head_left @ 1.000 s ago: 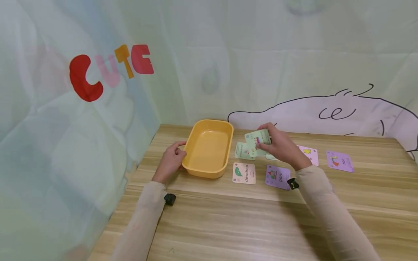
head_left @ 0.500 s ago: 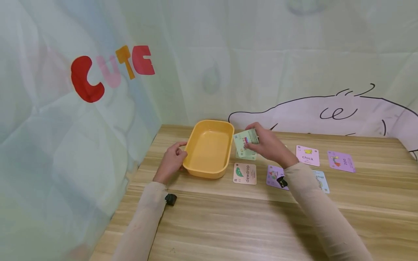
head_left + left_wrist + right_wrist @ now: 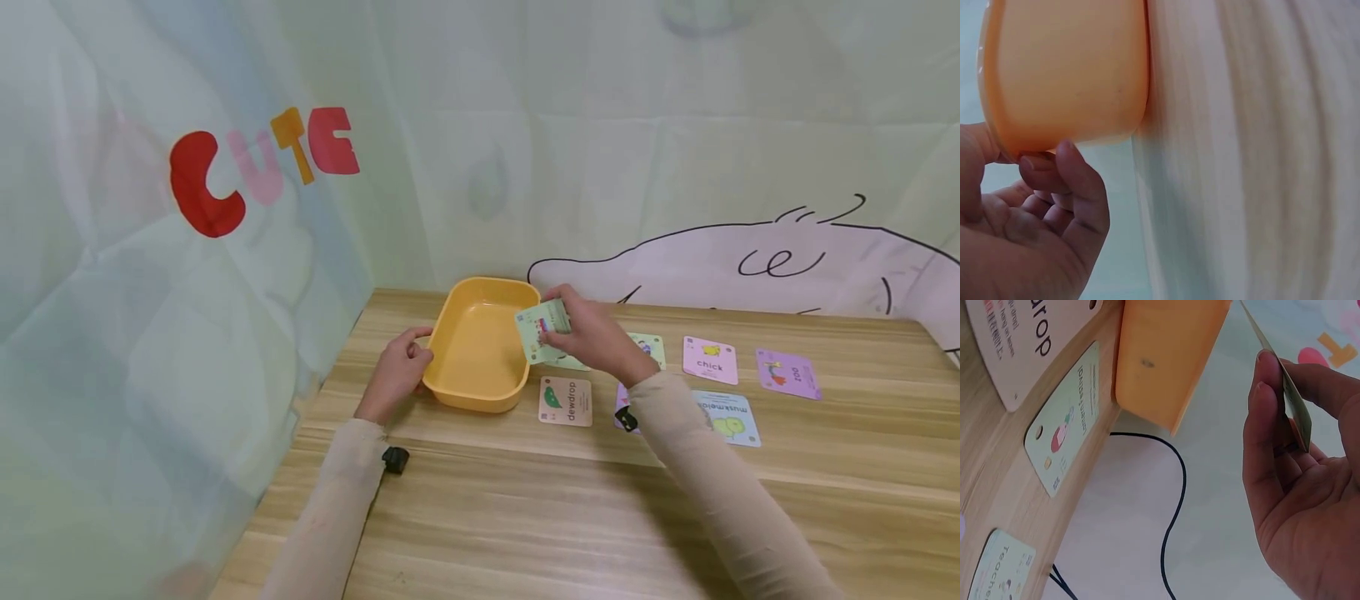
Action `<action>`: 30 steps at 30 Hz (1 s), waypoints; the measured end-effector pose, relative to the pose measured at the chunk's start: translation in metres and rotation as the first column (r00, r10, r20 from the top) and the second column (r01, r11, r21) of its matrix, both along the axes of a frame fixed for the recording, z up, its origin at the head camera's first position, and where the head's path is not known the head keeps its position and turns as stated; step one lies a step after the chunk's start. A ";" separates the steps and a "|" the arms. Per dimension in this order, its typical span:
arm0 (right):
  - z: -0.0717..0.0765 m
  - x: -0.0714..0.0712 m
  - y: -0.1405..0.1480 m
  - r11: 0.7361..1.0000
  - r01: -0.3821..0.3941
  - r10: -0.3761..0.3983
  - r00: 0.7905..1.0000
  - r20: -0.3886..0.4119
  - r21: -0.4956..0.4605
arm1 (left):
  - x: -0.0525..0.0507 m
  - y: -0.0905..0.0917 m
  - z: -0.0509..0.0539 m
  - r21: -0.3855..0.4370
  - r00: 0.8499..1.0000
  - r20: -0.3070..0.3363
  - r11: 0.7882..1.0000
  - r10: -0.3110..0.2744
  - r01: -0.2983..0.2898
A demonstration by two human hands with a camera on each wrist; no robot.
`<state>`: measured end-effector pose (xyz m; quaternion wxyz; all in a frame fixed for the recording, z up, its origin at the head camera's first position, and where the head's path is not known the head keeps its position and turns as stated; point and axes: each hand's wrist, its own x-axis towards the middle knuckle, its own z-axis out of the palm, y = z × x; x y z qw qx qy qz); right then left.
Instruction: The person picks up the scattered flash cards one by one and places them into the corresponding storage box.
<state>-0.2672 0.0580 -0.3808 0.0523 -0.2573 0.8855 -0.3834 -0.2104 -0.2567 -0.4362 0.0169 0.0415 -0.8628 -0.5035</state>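
Note:
My right hand pinches a green picture card between thumb and fingers, raised at the right rim of the yellow tray. Seen edge-on in the right wrist view, the green card is thin; whether more than one is held I cannot tell. My left hand holds the tray's left rim; in the left wrist view its thumb and fingers close on the tray's edge. No card shows inside the tray. Below the right hand lies another green card, partly covered in the head view.
On the wooden table lie a dewdrop card, a chick card, a zoo card and a muskmelon card. A purple card is mostly hidden by the right arm. Printed cloth hangs behind and at left.
My right hand has moved left with the green card, from above the table to the tray's rim. The muskmelon card has come into view. The left hand stays at the tray.

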 end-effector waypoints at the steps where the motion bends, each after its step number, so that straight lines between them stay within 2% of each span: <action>1: -0.001 0.000 -0.002 1.000 -0.001 0.001 1.000 -0.003 0.003 | 0.000 0.000 0.000 -0.002 1.000 -0.002 1.000 0.000 0.000; 17: 0.001 -0.003 -0.027 0.999 -0.045 0.046 0.999 0.019 -0.008 | -0.001 0.002 0.000 -0.022 0.999 0.020 0.999 0.033 -0.032; 30: -0.003 -0.007 -0.042 0.996 -0.084 0.084 0.996 0.017 -0.026 | -0.001 0.002 0.001 -0.023 1.000 0.006 0.999 0.027 -0.026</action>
